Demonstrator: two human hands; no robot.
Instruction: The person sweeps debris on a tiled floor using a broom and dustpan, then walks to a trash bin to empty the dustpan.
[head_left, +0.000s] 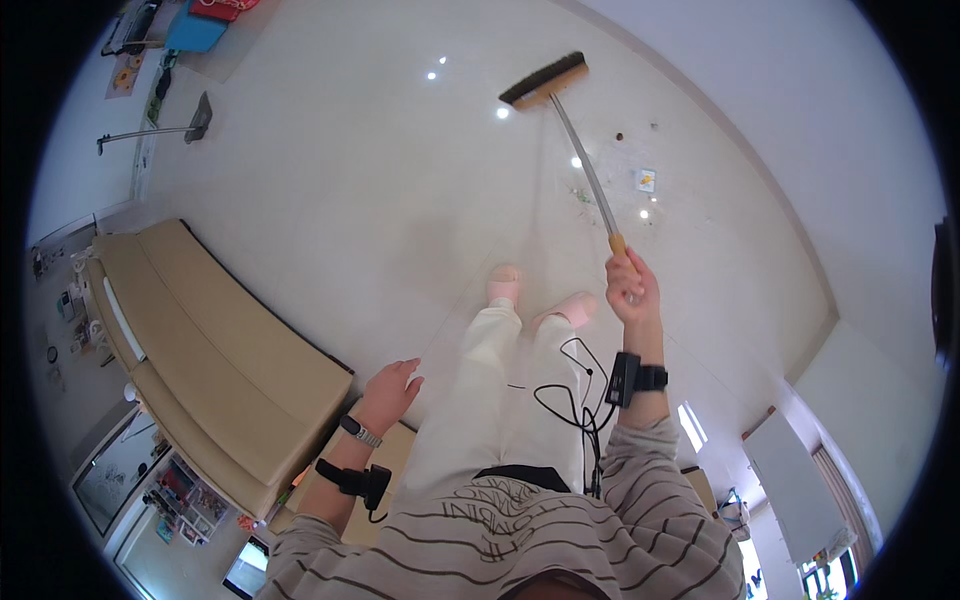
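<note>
My right hand (632, 285) is closed around the upper end of a broom's handle (589, 176), at its tan grip. The broom head (546, 80), with dark bristles and a tan body, is farther out over the pale floor, its bristles turned away from me. Between the broom and the wall on the right lie a small dark round piece (619, 136), a small pale packet with a yellow mark (646, 180) and scattered bits of debris (582, 196). My left hand (391, 391) holds nothing, fingers apart, near the beige sofa.
A long beige sofa (240, 337) runs along the left. A long-handled dustpan (199, 118) stands by the wall at the upper left, near a blue box (196, 28). A white wall (780, 90) curves along the right. Black cables (592, 427) hang before my legs.
</note>
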